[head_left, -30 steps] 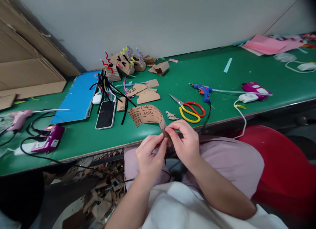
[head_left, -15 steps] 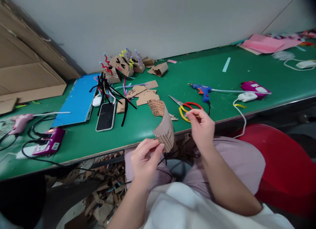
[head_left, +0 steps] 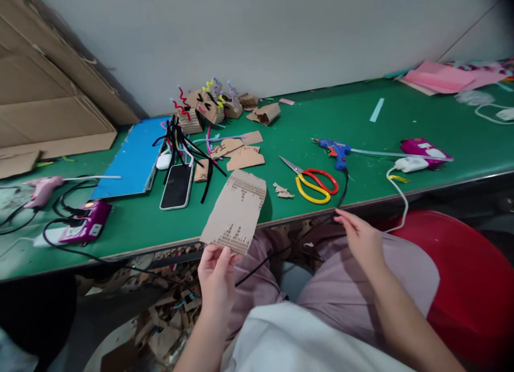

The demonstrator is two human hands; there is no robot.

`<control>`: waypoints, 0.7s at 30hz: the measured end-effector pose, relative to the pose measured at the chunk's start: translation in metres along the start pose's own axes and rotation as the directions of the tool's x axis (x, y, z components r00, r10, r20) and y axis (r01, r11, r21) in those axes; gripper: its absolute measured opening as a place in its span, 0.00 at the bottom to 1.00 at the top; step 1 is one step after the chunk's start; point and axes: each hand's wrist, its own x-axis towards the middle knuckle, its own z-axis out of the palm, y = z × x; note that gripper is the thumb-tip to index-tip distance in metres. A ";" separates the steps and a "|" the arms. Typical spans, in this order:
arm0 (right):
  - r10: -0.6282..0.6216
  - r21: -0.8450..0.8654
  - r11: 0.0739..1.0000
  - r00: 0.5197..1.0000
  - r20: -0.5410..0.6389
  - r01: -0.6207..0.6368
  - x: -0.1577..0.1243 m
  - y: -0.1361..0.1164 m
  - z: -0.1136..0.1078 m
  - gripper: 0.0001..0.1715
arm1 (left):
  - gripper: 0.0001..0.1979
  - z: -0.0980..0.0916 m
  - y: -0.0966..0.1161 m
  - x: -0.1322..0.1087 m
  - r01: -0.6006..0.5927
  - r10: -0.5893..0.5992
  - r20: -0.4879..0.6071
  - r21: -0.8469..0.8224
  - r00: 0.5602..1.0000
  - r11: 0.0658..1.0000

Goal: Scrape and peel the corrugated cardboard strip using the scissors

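My left hand (head_left: 219, 267) pinches the lower edge of a piece of cardboard (head_left: 236, 209), thumb on top. The piece is tilted over the table's front edge, its torn face with patches of exposed ribs toward me. My right hand (head_left: 360, 238) is over my lap, just in front of the table edge, fingers stretched to the left and nothing visible in them. Beyond it, red-and-yellow-handled scissors (head_left: 313, 187) lie slightly open on the table. Torn cardboard scraps (head_left: 283, 191) are left of the scissors.
A blue glue gun (head_left: 335, 150) lies behind the scissors. To the left are a phone (head_left: 176, 186), black pipe cleaners (head_left: 175, 134), a blue board (head_left: 130, 158) and a pink glue gun (head_left: 43, 191). Cardboard figures (head_left: 206, 107) stand by the wall. Purple power strips (head_left: 425, 151) trail cords.
The cardboard has turned from a curled, edge-on pose to show its torn face, moving left with my left hand. My right hand has moved right and down, away from the scissors, and its pinch has loosened.
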 end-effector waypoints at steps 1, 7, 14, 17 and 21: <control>-0.011 -0.004 1.000 1.000 -0.022 0.011 0.006 -0.002 0.000 0.18 | 0.14 -0.007 -0.003 0.000 0.025 -0.025 -0.028 -0.002 0.999 1.000; -0.220 -0.272 0.931 0.968 0.117 0.244 0.065 -0.029 0.014 0.19 | 0.16 -0.026 -0.011 -0.001 0.188 -0.188 -0.015 -0.031 0.982 0.982; -0.149 -0.393 0.870 0.918 0.368 0.298 0.108 -0.037 0.036 0.26 | 0.17 -0.026 -0.010 0.018 0.283 -0.283 0.005 -0.023 0.959 0.959; -0.070 -0.432 0.862 0.906 0.418 0.266 0.116 -0.039 0.034 0.30 | 0.20 -0.030 -0.011 0.027 0.270 -0.270 0.012 0.025 0.963 0.963; 0.009 -0.444 0.871 0.898 0.439 0.209 0.120 -0.041 0.033 0.33 | 0.20 -0.031 -0.007 0.032 0.243 -0.253 0.058 0.147 0.966 0.959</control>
